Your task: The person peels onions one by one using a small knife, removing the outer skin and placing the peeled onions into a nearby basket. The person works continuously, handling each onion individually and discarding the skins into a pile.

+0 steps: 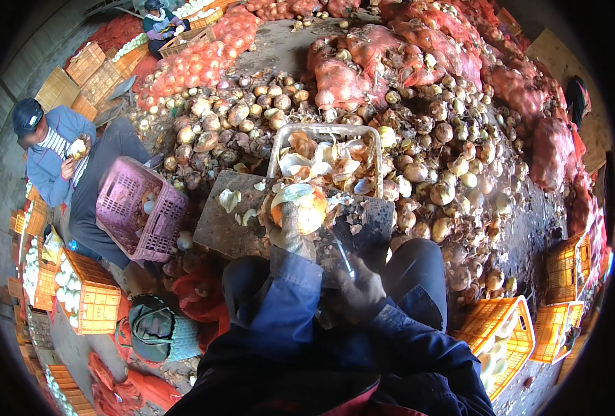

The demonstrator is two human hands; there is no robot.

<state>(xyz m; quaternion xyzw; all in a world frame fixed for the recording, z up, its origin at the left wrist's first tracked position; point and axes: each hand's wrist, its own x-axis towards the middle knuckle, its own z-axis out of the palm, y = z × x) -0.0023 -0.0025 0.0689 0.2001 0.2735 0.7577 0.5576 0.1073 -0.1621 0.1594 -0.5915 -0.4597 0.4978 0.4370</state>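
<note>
My left hand wears a dirty glove and grips a large onion, whose skin is partly off. The onion is over a dark, worn board before my knees. In my right hand is a knife, its narrow blade pointing up and left, apart from the onion. Just beyond the board stands a pale plastic crate that holds onion skins. Scraps of peel lie on the board.
Loose onions cover the floor beyond and to the right, with red mesh sacks behind. A co-worker sits at left beside a pink crate. Orange crates of peeled onions stand on both sides. Another person sits farther back.
</note>
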